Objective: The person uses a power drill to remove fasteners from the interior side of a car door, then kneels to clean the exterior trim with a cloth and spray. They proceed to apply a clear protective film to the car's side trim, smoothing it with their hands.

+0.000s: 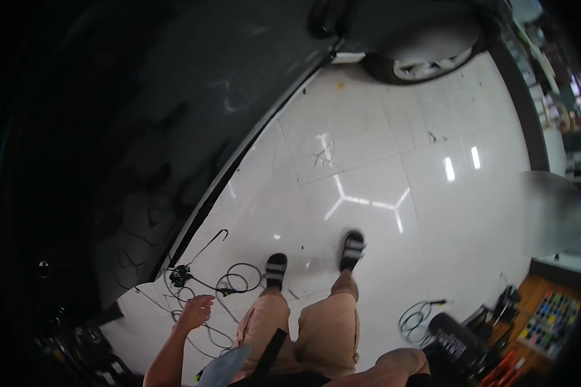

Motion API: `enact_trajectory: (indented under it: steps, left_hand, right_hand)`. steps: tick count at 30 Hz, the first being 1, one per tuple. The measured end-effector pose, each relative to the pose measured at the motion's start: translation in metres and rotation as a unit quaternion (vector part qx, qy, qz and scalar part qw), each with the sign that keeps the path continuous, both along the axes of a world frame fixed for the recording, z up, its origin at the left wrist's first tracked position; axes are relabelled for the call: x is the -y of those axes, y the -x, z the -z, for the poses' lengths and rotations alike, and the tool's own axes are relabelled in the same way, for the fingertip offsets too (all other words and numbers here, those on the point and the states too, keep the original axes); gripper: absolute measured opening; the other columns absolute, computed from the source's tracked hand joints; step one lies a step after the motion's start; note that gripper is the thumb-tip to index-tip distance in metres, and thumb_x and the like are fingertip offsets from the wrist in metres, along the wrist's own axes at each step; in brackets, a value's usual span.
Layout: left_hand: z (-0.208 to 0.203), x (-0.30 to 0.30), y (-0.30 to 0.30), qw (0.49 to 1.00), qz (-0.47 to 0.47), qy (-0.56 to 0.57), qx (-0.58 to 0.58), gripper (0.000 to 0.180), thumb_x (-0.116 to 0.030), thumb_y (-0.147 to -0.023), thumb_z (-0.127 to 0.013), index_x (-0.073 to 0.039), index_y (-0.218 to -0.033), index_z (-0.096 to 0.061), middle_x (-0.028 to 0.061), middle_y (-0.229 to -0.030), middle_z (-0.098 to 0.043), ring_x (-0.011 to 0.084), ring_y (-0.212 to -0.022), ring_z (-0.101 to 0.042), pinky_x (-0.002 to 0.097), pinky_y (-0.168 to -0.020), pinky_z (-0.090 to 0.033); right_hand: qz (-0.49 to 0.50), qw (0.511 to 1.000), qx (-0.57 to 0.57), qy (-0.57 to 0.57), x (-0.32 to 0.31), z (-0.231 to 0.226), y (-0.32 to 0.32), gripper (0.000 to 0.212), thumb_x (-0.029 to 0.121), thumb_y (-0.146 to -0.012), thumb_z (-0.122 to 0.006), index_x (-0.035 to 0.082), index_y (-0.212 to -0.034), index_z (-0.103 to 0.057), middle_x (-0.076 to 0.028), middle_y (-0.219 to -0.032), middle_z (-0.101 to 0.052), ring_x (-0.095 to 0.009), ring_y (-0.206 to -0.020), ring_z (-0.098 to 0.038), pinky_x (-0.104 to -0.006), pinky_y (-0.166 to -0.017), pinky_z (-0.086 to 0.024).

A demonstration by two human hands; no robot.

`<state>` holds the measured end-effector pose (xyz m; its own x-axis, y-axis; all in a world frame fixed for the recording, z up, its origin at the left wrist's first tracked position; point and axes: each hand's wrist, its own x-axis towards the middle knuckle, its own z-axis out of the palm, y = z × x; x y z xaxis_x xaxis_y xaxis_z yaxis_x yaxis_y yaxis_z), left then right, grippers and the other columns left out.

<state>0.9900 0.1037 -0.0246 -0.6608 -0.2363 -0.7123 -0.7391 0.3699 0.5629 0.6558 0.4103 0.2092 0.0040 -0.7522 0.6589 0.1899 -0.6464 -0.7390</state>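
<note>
Looped cables (226,291), left hand (195,313) near them, fingers loosely spread, 1 tray-like panel (535,348) bearing multicoloured pieces (550,321)

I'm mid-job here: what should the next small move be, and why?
Probably draw the looped cable a little away from the left sandal with the left hand: its loops lie on the white floor close beside that sandal, and the hand looks empty and near them.

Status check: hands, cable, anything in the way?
Left hand open, near looped cable. Right hand not visible. Cable loose on floor; dark car close by, left.
</note>
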Motion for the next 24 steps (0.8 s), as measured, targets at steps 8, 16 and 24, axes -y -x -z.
enact_trajectory:
  steps: [8, 16, 24]
  left_hand:
    - [0.027, -0.006, 0.104, 0.968, -0.217, 0.123, -0.039, 0.024, -0.009, -0.089, -0.057, -0.001, -0.111, -0.061, 0.0092, -0.089, -0.068, 0.0129, -0.079, -0.063, 0.0276, -0.072, -0.049]
    - [0.187, -0.016, 0.033, 0.629, -0.742, -0.072, -0.219, 0.029, -0.003, -0.086, -0.05, 0.003, -0.112, -0.058, 0.0124, -0.093, -0.065, 0.0199, -0.083, -0.065, 0.0302, -0.074, -0.054]
    - [0.304, 0.102, 0.002, 0.199, -0.817, 0.008, -0.541, 0.036, -0.02, -0.093, -0.05, 0.004, -0.12, -0.045, 0.0142, -0.11, -0.05, 0.0285, -0.103, -0.054, 0.0416, -0.094, -0.05]
  right_hand:
    - [-0.248, 0.882, -0.333, -0.222, 0.033, 0.042, 0.081, 0.014, 0.014, -0.081, -0.055, 0.002, -0.073, -0.059, -0.011, -0.082, -0.06, -0.024, -0.076, -0.059, -0.0355, -0.065, -0.049]
    - [-0.394, 0.846, -0.348, -0.093, 0.107, 0.124, 0.229, 0.022, 0.021, -0.08, -0.07, 0.0, -0.086, -0.07, -0.011, -0.091, -0.067, -0.022, -0.079, -0.066, -0.0305, -0.067, -0.057]
    - [-0.266, 0.798, 0.032, -0.541, 0.246, 0.475, 0.076, 0.035, 0.01, -0.087, -0.056, -0.004, -0.12, -0.055, -0.014, -0.081, -0.062, -0.023, -0.073, -0.062, -0.0321, -0.062, -0.051]
